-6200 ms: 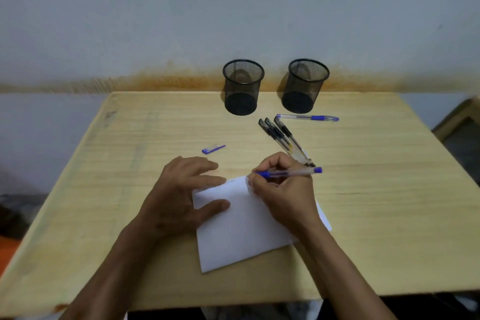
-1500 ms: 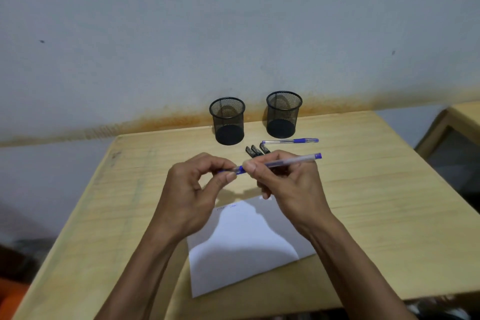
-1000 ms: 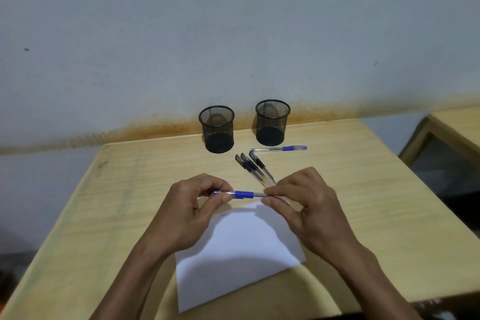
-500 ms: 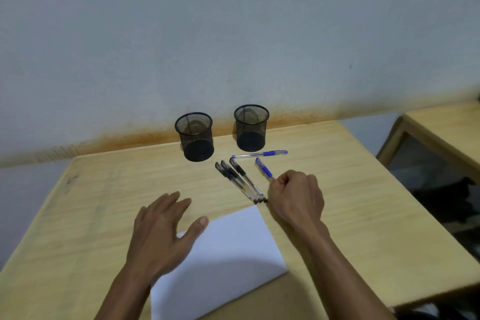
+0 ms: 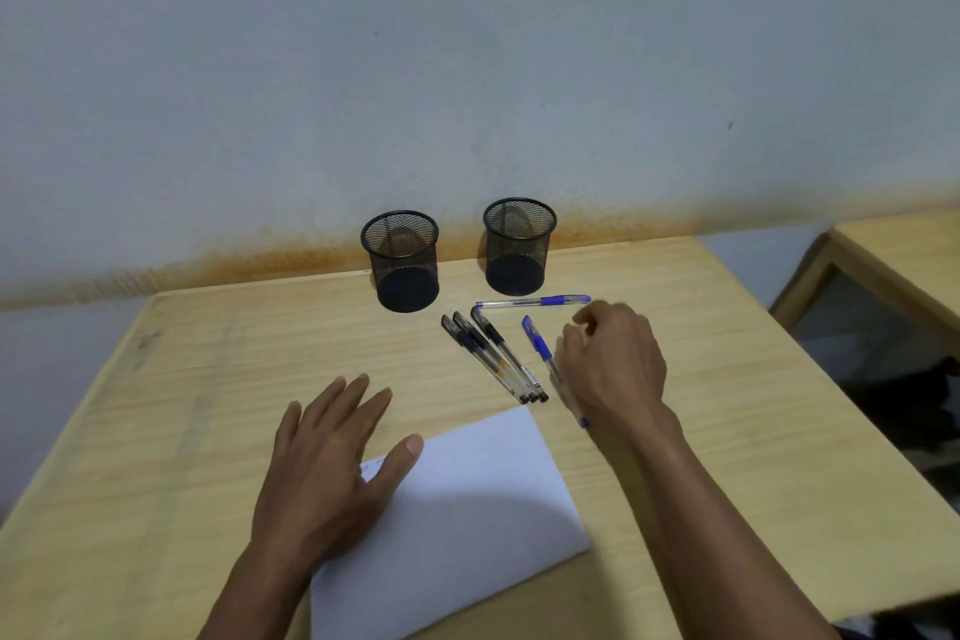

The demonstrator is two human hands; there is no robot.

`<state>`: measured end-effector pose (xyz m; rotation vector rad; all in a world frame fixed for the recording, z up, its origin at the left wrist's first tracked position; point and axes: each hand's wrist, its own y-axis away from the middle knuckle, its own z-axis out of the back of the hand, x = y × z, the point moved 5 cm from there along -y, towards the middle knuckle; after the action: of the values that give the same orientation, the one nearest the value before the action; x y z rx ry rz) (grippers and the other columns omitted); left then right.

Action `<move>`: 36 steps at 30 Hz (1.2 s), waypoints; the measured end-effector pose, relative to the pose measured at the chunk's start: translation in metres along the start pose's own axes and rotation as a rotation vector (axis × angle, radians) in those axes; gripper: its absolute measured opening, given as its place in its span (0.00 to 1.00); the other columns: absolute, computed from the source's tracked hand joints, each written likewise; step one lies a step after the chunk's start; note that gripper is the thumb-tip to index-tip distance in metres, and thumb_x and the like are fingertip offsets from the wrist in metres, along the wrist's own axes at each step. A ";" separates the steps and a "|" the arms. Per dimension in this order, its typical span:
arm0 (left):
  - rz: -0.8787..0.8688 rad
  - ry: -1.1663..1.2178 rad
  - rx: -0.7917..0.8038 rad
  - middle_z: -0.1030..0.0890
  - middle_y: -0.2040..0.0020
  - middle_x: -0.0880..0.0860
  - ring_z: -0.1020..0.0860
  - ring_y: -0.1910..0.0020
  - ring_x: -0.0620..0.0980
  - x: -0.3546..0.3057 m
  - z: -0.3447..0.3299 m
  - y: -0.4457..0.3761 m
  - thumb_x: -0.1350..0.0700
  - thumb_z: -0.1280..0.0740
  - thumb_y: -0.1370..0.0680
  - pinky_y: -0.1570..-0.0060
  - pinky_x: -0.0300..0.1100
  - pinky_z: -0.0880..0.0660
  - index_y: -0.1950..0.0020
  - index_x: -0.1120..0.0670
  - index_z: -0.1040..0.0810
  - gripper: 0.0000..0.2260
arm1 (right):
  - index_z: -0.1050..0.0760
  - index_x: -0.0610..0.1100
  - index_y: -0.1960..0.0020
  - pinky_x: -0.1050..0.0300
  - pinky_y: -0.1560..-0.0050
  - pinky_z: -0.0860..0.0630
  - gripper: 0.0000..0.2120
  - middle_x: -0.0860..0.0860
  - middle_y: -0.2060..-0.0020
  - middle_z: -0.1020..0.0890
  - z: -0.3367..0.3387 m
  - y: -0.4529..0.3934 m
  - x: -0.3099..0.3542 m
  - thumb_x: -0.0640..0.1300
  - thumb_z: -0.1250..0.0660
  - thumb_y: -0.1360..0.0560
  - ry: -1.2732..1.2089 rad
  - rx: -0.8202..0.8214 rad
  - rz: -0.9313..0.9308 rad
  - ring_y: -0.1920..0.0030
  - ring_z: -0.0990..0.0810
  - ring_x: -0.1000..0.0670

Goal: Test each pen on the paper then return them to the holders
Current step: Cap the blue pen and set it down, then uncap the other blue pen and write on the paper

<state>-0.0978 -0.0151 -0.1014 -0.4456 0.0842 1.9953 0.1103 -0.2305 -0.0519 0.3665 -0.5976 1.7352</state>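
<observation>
Fingers (image 5: 584, 327) of the right hand (image 5: 613, 369) were loosely curled with nothing gripped between them, the hand hovering over the lower part of a capped blue pen (image 5: 540, 348) that lay diagonally on the wooden table (image 5: 208, 379). Just to its left lay three black pens (image 5: 491, 359), side by side and touching, on the same slant. A second blue pen (image 5: 535, 301) lay crosswise beyond them, near the right-hand mesh holder (image 5: 519, 244); the left-hand mesh holder (image 5: 401, 260) stood beside it, both upright by the wall and with no pens inside. The left hand (image 5: 327, 463) was flat with fingers spread, its thumb and palm resting on the near-left part of the white paper (image 5: 478, 509), fingertips on bare wood.
</observation>
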 end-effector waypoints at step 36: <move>-0.030 0.705 -0.293 0.16 0.46 0.37 0.20 0.41 0.39 -0.039 0.064 0.030 0.42 0.28 0.25 0.41 0.33 0.27 0.47 0.39 0.16 0.08 | 0.16 0.46 0.52 0.57 0.54 0.17 0.10 0.45 0.60 0.15 0.026 0.123 0.053 0.34 0.23 0.29 -1.136 0.360 -0.071 0.61 0.14 0.48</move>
<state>-0.1263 -0.0460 -0.0320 -1.3164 0.2216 1.7401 -0.0237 -0.2225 -0.0266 1.6538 -1.0300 1.4412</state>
